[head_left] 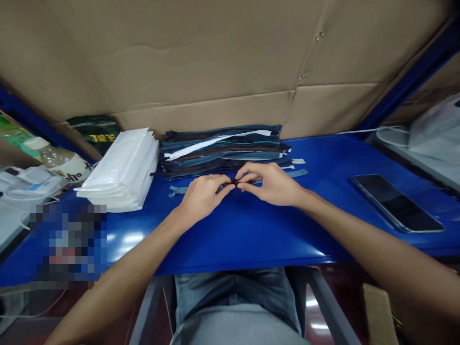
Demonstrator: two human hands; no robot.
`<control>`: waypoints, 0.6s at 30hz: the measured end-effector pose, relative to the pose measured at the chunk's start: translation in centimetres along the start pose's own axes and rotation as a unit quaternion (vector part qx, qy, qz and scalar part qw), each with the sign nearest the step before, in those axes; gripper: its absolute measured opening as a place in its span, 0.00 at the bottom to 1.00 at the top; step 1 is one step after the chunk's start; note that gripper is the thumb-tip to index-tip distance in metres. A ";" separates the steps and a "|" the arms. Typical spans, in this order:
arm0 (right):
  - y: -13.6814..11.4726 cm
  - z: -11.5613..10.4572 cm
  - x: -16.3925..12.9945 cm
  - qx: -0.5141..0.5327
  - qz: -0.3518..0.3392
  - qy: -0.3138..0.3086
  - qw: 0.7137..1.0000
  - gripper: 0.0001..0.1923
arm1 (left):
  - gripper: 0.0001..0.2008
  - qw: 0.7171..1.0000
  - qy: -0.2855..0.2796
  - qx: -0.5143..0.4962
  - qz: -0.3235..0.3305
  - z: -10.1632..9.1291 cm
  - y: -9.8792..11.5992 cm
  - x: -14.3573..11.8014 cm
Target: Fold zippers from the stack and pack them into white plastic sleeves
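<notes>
Head view of a blue table [251, 230] set against a cardboard backing [215, 57]. The left hand [203, 194] and the right hand [271, 182] are meeting at the middle of the table, fingertips pinching together on a small dark piece, seemingly the slider of a grey-blue zipper [298, 173] that is lying flat on the table surface; its tape ends are showing to the left and right of the hands. Both hands are closing on this zipper, touching each other at the fingertips. Just beyond them, at the far edge, a stack of zippers [223, 151] in dark blues, browns and white is resting, and to its left a pile of white plastic bags [122, 167] is lying beside it. A phone [395, 203] is lying face up at the right, well apart from the hands. Judged from this, the step in hand is working the slider of a single zipper; the next move is calling for a steady pinch on the slider while the tape stays flat.
</notes>
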State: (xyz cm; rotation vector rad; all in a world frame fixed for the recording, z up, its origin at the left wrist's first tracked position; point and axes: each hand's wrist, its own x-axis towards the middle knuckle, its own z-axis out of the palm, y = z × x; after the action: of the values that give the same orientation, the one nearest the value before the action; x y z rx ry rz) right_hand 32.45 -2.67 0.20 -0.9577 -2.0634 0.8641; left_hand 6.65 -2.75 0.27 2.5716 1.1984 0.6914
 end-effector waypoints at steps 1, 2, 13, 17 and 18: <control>0.0 0.2 0.0 0.000 -0.004 0.001 1.000 0.10 | 0.11 1.000 0.000 0.005 0.002 0.1 -0.1 0.0; 0.0 0.3 0.0 0.000 -0.007 0.002 1.000 0.10 | 0.11 1.000 0.001 0.011 0.001 0.2 -0.1 -0.1; -0.2 -5.5 -0.4 -0.062 0.082 0.039 0.994 0.13 | 0.11 0.970 0.034 0.167 -0.173 -4.5 -0.6 -0.2; 1.5 -11.4 -1.9 -0.094 0.145 0.041 0.984 0.16 | 0.12 0.944 0.017 0.221 -0.245 -7.6 -2.5 -1.8; 2.0 -12.7 -2.4 -0.102 0.168 0.038 0.980 0.15 | 0.13 0.936 0.009 0.238 -0.259 -8.2 -2.9 -2.3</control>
State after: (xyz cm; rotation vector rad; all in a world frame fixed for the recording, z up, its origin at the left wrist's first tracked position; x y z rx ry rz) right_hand 44.46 -0.10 4.76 -1.4599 -1.9824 0.7766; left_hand -0.65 -2.66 5.48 2.3916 2.1573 0.3318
